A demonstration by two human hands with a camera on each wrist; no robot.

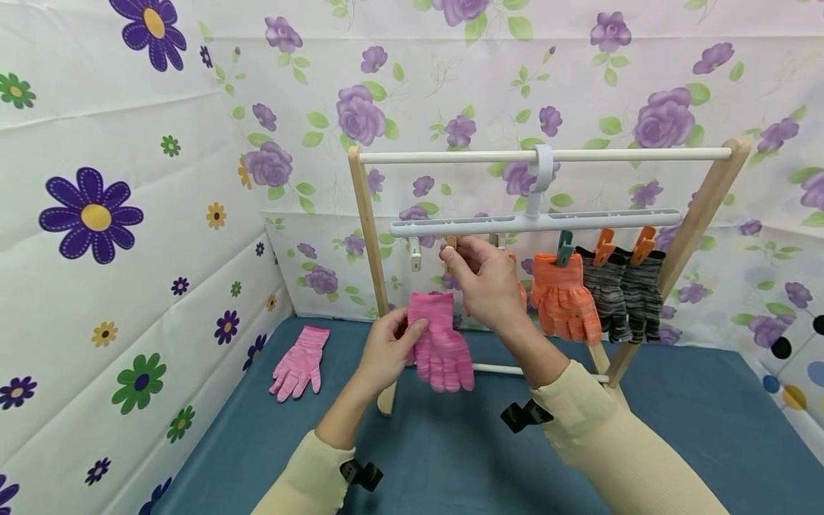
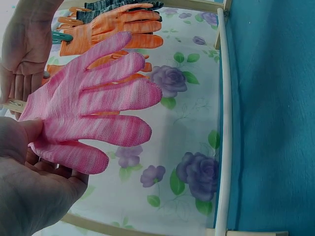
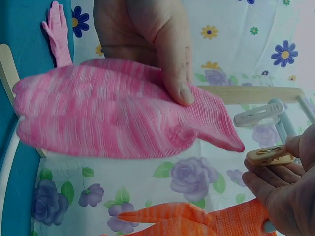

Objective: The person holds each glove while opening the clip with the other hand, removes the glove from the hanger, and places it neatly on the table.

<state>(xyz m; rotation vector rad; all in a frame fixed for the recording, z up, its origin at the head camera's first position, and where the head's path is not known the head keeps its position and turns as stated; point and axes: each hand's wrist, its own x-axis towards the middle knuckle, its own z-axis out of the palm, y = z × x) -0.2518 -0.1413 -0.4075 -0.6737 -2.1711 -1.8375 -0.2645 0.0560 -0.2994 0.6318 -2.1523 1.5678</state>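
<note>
My left hand [image 1: 388, 345] pinches a pink knit glove [image 1: 443, 347] near its cuff, thumb in front, the glove's fingers pointing down. Just above the cuff, my right hand [image 1: 486, 282] holds a tan clothespin [image 3: 269, 155] between thumb and fingers; it hangs under the pale grey hanger bar [image 1: 463, 226]. In the right wrist view the cuff and the clothespin are apart. Left of that clothespin hangs a white clip [image 1: 415, 254] with nothing in it. A second pink glove [image 1: 301, 363] lies flat on the blue table surface [image 1: 438, 458].
A wooden rack [image 1: 368, 236] with a white top rod [image 1: 444, 157] carries the hanger. On its right side, orange gloves [image 1: 566, 300] and dark grey gloves [image 1: 642, 293] hang from green and orange clips. Flowered sheets [image 1: 290, 107] stand behind and at the left.
</note>
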